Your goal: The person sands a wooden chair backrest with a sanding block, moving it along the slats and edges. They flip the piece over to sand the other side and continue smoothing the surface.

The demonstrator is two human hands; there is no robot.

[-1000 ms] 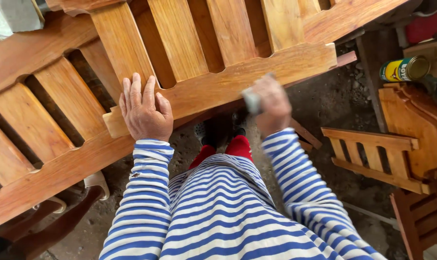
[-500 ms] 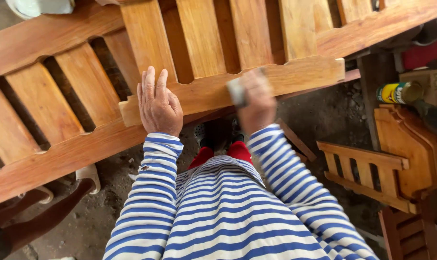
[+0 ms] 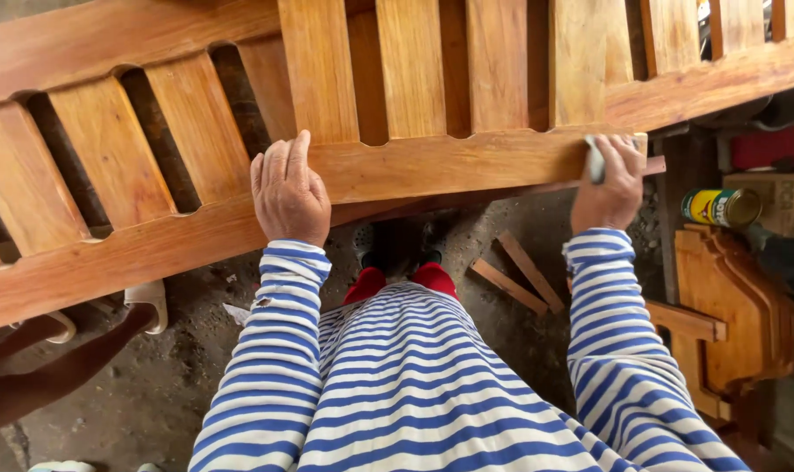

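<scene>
I count two hands of mine: my left hand point(image 3: 289, 194) and my right hand point(image 3: 609, 185). One small grey sanding pad point(image 3: 595, 159). Two slatted wooden frames, the upper frame point(image 3: 467, 162) and the lower frame point(image 3: 108, 253). One tin can point(image 3: 722, 208). Two loose wood strips point(image 3: 518, 277) on the floor. One stack of carved wooden pieces point(image 3: 734, 297).

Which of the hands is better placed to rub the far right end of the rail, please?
Right. The right hand already grips the grey sanding pad at that end of the wooden rail, while the left hand lies flat on it, probably steadying.
</scene>
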